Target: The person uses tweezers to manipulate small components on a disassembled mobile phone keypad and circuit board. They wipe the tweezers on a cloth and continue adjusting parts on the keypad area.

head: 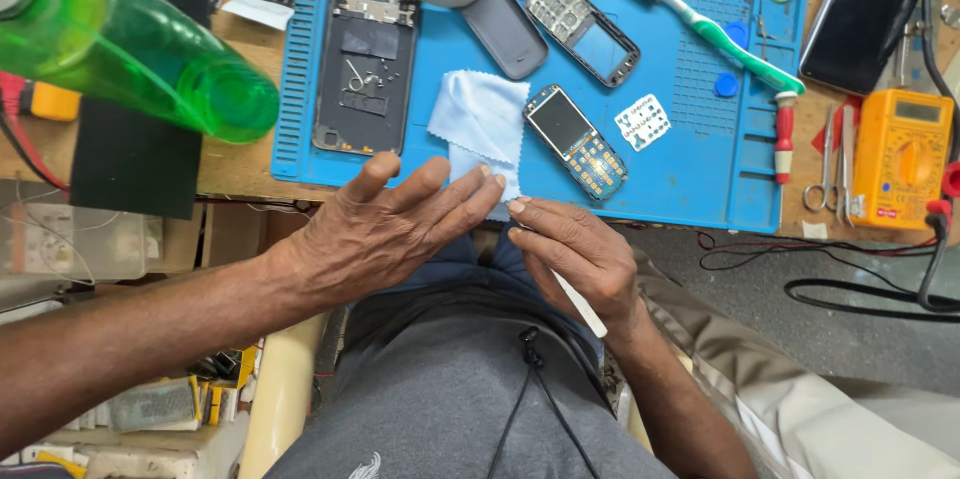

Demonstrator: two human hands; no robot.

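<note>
Bench: a crowded wooden repair bench is seen from above, with a blue work mat laid across the middle and parts scattered all over it.

Left hand: held open and flat at the mat's front edge, fingers spread, fingertips touching the light blue cloth. Nothing is gripped.

Right hand: curled around a thin white stick, which pokes out under the palm. The fingertips meet the cloth's lower corner.

Cloth: lying on the mat, its lower corner hanging over the front edge, just beside the small keypad phone.

Phone: stripped of its cover, screen and key contacts left bare, tilted on the mat.

Risk, cloth: probably the big one. If the cloth gets dragged, the phone beside it could be nudged off the near edge.

Risk, screws: tiny screws are sitting loose on the opened smartphone back; a sleeve or cloth swipe could scatter them.

Risk, bottle: the green bottle looms close to the camera at upper left, so a spill onto bare boards can't be ruled out.

Risk, stick: held that loosely, it could easily be dropped into the lap.
</note>
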